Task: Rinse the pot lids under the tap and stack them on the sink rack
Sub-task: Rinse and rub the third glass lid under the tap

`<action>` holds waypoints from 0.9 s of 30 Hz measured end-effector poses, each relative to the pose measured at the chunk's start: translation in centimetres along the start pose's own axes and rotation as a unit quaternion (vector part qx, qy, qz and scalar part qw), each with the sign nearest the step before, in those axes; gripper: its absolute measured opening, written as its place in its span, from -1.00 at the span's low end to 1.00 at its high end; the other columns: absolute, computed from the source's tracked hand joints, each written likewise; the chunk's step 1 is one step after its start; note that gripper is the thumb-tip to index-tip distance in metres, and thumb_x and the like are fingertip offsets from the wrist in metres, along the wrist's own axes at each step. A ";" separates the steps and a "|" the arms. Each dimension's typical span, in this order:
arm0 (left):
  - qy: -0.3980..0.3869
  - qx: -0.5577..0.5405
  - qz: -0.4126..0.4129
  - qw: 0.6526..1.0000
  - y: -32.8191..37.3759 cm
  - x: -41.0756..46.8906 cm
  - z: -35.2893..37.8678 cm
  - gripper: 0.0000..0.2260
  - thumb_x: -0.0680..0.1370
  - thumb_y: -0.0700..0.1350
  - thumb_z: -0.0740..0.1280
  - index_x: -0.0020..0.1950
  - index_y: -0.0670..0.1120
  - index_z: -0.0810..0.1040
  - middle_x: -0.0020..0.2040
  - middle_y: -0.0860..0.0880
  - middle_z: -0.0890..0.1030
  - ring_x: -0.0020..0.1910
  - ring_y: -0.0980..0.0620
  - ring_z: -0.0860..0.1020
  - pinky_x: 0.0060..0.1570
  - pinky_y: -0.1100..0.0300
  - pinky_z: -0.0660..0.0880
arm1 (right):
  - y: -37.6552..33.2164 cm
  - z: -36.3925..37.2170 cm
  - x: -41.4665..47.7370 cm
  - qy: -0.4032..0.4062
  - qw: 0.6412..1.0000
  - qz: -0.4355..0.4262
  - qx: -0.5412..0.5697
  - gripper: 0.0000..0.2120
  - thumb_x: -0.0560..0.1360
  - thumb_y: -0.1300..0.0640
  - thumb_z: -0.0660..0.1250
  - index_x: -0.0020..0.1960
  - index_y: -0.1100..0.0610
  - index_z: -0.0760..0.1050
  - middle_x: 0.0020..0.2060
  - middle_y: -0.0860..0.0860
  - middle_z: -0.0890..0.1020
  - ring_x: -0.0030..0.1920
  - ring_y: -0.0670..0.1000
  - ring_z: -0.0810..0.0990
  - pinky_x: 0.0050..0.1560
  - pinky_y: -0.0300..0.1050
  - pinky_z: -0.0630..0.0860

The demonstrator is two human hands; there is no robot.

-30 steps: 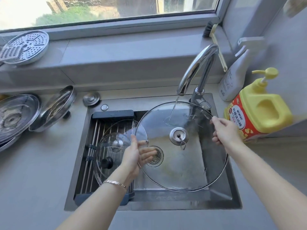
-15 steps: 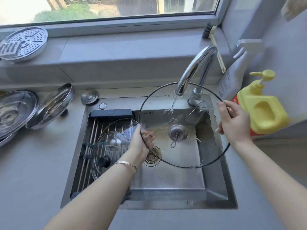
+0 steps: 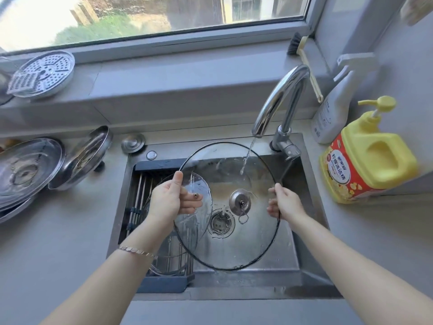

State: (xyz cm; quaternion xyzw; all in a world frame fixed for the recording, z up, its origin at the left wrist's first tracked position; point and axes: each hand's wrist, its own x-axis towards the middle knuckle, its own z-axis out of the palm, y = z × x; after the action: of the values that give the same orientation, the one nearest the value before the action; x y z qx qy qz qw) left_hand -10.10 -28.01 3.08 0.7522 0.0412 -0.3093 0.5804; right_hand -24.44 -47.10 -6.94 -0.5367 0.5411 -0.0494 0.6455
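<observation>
Water (image 3: 247, 158) from the curved chrome tap (image 3: 278, 97) strikes the far right part of the large round glass lid with the dark rim and steel knob (image 3: 240, 202). The lid is held, slightly tilted, over the middle of the steel sink (image 3: 304, 242). The left hand (image 3: 167, 200) pinches its left rim, thumb on top and fingers showing beneath the glass. The right hand (image 3: 283, 204) curls round the right rim.

The rinse looks only partly done. I would feed the rim round through both hands so the stream reaches every sector, then turn the underside up. Wet glass is probably slick, so grip firmly and keep the rim off the spout.

Smaller glass lids (image 3: 172, 259) already lie on the dark-framed rod rack (image 3: 154, 165) along the sink's left side. Round steel lids (image 3: 79, 158) wait at the counter's left edge.
</observation>
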 end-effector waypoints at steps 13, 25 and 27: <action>0.069 -0.070 -0.042 0.994 -0.8 -0.4 1.1 -0.65 0.61 0.05 0.15 -0.25 -0.17 0.32 -0.55 -0.07 0.59 -0.60 0.05 0.57 -0.66 0.35 0.42 | -8.5 -1.8 4.4 0.086 0.991 0.009 -0.103 -0.75 0.57 0.05 0.16 0.03 0.25 0.39 -0.02 0.29 0.61 -0.21 0.19 0.61 -0.29 -0.10 0.55; 0.059 -0.092 -0.058 0.992 -0.1 0.0 3.9 -0.65 0.60 0.07 0.17 -0.22 -0.18 0.35 -0.53 -0.08 0.59 -0.59 0.05 0.57 -0.66 0.34 0.42 | -7.0 -2.9 5.8 0.082 0.990 0.004 -0.111 -0.75 0.54 0.17 0.18 -0.01 0.36 0.49 -0.13 0.21 0.62 -0.40 -0.01 0.53 -0.59 -0.29 0.46; 0.056 -0.092 -0.057 0.993 -0.1 0.0 4.1 -0.65 0.60 0.07 0.18 -0.23 -0.17 0.34 -0.53 -0.08 0.59 -0.59 0.05 0.57 -0.66 0.33 0.42 | -7.1 -2.9 5.5 0.079 0.989 -0.004 -0.124 -0.68 0.55 0.12 0.16 0.05 0.37 0.49 -0.13 0.18 0.62 -0.33 0.05 0.57 -0.45 -0.20 0.50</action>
State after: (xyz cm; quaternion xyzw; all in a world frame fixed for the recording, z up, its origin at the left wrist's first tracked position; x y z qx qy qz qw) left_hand -11.84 -31.62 2.46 0.7085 0.1447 -0.2938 0.6251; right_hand -20.68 -55.46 -4.80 -0.6086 0.5906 -0.0268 0.5291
